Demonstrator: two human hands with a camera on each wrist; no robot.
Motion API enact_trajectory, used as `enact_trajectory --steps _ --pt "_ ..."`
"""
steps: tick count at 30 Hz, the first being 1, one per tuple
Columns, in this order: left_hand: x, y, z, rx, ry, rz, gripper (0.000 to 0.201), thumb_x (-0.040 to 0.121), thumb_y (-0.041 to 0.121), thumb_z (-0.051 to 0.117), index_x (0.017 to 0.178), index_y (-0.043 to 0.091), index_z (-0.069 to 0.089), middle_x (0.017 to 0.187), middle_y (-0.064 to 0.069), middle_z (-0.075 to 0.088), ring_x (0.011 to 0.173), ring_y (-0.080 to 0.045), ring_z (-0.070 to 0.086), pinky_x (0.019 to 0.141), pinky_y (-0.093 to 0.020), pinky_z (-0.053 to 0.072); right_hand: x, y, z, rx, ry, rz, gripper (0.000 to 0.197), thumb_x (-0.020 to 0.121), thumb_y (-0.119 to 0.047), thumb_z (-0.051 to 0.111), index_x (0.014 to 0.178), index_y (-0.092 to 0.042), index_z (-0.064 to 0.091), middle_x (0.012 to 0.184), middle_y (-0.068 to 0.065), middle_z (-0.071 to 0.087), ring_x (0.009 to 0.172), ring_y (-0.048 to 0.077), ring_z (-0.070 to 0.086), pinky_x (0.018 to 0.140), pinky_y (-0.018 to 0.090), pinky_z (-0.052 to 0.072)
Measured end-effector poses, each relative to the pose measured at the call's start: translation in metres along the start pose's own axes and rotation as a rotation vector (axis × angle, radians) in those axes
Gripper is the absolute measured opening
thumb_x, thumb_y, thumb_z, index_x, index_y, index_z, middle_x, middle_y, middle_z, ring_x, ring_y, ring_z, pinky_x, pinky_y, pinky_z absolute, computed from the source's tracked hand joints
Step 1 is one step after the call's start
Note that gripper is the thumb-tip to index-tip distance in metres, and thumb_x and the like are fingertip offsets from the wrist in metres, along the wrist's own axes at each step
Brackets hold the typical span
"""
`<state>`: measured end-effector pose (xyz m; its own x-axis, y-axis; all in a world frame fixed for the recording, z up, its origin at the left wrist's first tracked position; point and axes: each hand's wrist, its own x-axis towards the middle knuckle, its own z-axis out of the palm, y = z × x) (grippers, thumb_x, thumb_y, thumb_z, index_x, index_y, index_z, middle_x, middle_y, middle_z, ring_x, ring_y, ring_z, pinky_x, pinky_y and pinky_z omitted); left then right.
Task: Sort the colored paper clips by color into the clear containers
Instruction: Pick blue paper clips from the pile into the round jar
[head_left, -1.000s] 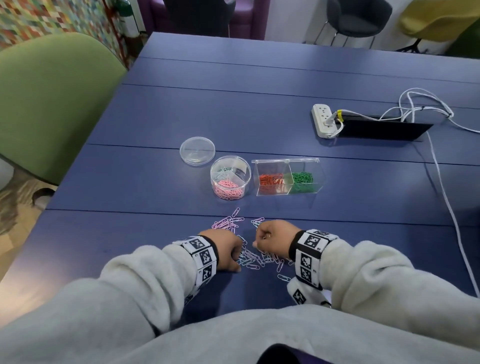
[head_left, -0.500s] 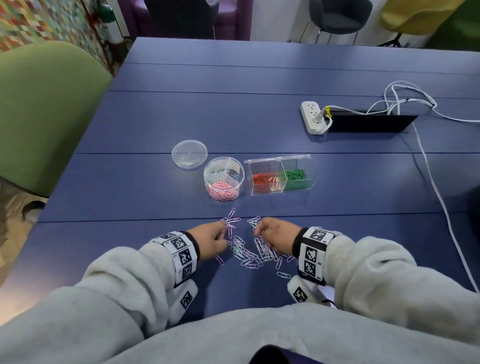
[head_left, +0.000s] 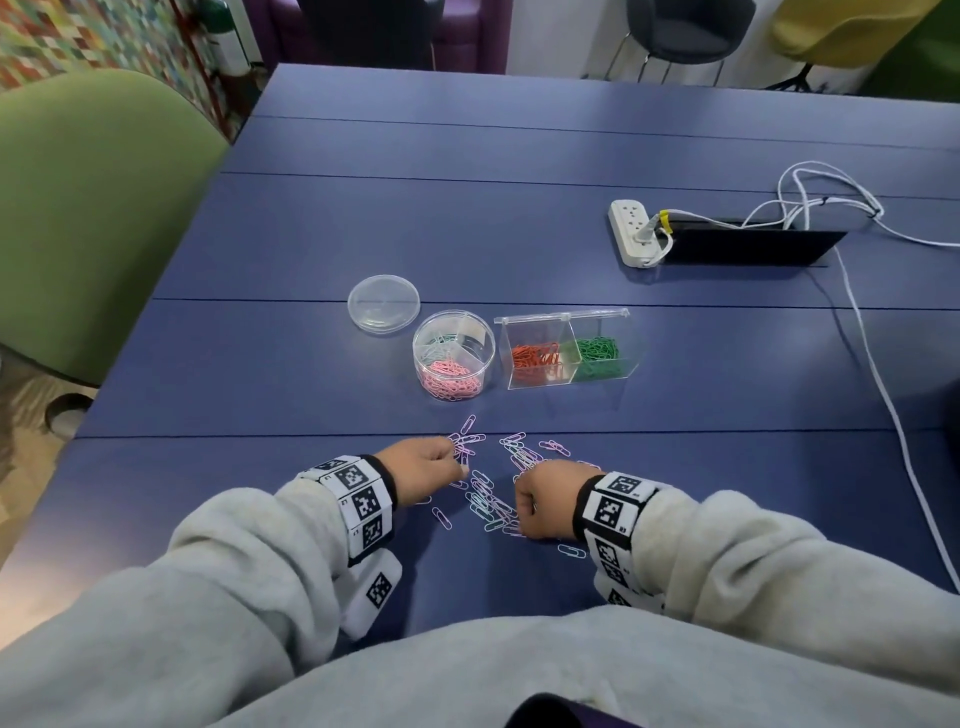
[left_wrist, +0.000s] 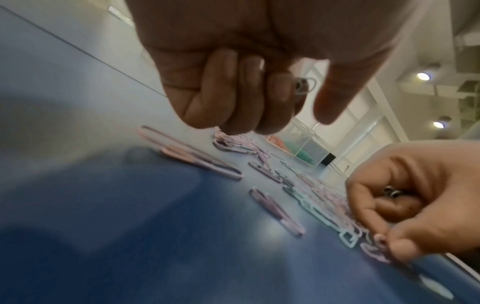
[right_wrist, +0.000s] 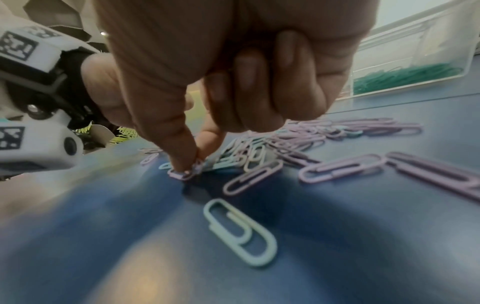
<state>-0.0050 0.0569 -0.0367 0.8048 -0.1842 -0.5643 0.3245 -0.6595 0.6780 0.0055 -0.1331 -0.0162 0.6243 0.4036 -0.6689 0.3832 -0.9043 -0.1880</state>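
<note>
Loose clips (head_left: 491, 486), lilac and pale blue, lie scattered on the table (head_left: 467, 218) between both hands. The left hand (head_left: 423, 470) has its fingers curled, and the left wrist view shows what looks like a clip or two (left_wrist: 305, 87) tucked between them and the thumb, though blur hides the colour. The right hand (head_left: 545, 501) pinches a lilac clip (right_wrist: 185, 171) between thumb and forefinger, against the table. Beyond the pile stand the round tub (head_left: 453, 354), with pink and pale clips, and the box (head_left: 566, 349), with orange and green ones. The lid (head_left: 383, 303) lies beside the tub.
</note>
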Motion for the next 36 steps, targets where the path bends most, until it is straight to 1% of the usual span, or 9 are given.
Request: enact_trajectory --steps 2,4,8,12,18,25,27,31,36 --pt "0.003 0.001 0.002 0.191 0.024 0.014 0.039 0.093 0.031 0.053 0.062 0.019 0.032 0.058 0.005 0.037 0.054 -0.011 0.035 0.056 -0.025 0.032 -0.004 0.004 0.001 -0.017 -0.033 -0.013 0.015 0.081 -0.020 0.056 0.090 -0.019 0.068 0.088 -0.002 0.066 0.076 0.017 0.056 0.067 0.026 0.048" --pt "0.004 0.001 0.003 0.297 0.037 0.061 0.039 0.093 0.033 0.053 0.063 0.020 0.032 0.059 0.005 0.038 0.054 -0.010 0.035 0.058 -0.025 0.033 -0.007 0.009 0.002 -0.039 -0.055 -0.029 0.016 0.083 -0.024 0.059 0.092 -0.017 0.069 0.091 0.001 0.067 0.076 0.016 0.054 0.069 0.028 0.048" --pt "0.003 0.007 0.007 0.447 0.011 0.126 0.033 0.084 0.034 0.063 0.063 0.024 0.040 0.061 0.009 0.046 0.060 -0.010 0.045 0.061 -0.023 0.038 -0.005 0.014 -0.003 0.052 0.077 -0.048 0.012 0.087 -0.035 0.059 0.085 -0.024 0.062 0.078 -0.007 0.059 0.079 0.015 0.054 0.066 0.025 0.040" --pt "-0.001 0.018 0.014 0.641 -0.061 0.125 0.024 0.075 0.043 0.069 0.070 0.027 0.051 0.069 0.012 0.054 0.074 -0.011 0.053 0.064 -0.024 0.041 0.006 0.004 -0.007 0.070 0.126 -0.056 0.014 0.086 -0.030 0.060 0.097 -0.024 0.064 0.102 -0.002 0.066 0.090 0.018 0.058 0.068 0.025 0.040" --pt "-0.001 0.032 0.029 0.815 -0.089 0.149 0.028 0.074 0.049 0.068 0.089 0.026 0.061 0.088 0.008 0.061 0.081 -0.015 0.054 0.069 -0.026 0.042 0.011 -0.004 -0.004 -0.019 0.072 -0.047 0.017 0.084 -0.022 0.057 0.099 -0.020 0.064 0.101 0.002 0.066 0.093 0.024 0.062 0.070 0.029 0.047" --pt "0.005 0.028 0.031 0.745 -0.082 0.154 0.016 0.078 0.040 0.066 0.088 0.027 0.064 0.098 0.008 0.066 0.092 -0.015 0.060 0.076 -0.026 0.044 0.010 0.003 -0.003 -0.005 0.018 -0.043 0.019 0.083 -0.021 0.057 0.097 -0.013 0.067 0.097 0.005 0.068 0.090 0.024 0.064 0.076 0.031 0.053" --pt "0.006 0.026 0.030 0.726 -0.089 0.160 0.012 0.078 0.038 0.066 0.084 0.028 0.064 0.096 0.008 0.067 0.090 -0.014 0.059 0.075 -0.025 0.044 0.009 0.009 -0.003 0.087 0.027 -0.049 0.012 0.082 -0.018 0.056 0.087 -0.016 0.067 0.089 0.002 0.068 0.083 0.021 0.063 0.073 0.028 0.052" --pt "0.007 0.019 0.027 0.648 -0.060 0.179 0.009 0.077 0.032 0.062 0.071 0.028 0.056 0.073 0.010 0.059 0.073 -0.012 0.054 0.070 -0.023 0.045 0.004 0.024 -0.007 0.249 0.055 -0.039 0.014 0.082 -0.019 0.057 0.070 -0.025 0.056 0.067 -0.008 0.056 0.066 0.014 0.053 0.062 0.023 0.046" --pt "0.011 0.009 0.013 0.371 0.027 0.122 0.025 0.083 0.019 0.053 0.064 0.023 0.038 0.062 0.008 0.043 0.061 -0.013 0.041 0.060 -0.024 0.038 -0.003 0.039 -0.015 0.508 0.139 0.054 0.021 0.089 -0.019 0.048 0.068 -0.021 0.046 0.067 -0.004 0.049 0.059 0.010 0.044 0.056 0.023 0.040"
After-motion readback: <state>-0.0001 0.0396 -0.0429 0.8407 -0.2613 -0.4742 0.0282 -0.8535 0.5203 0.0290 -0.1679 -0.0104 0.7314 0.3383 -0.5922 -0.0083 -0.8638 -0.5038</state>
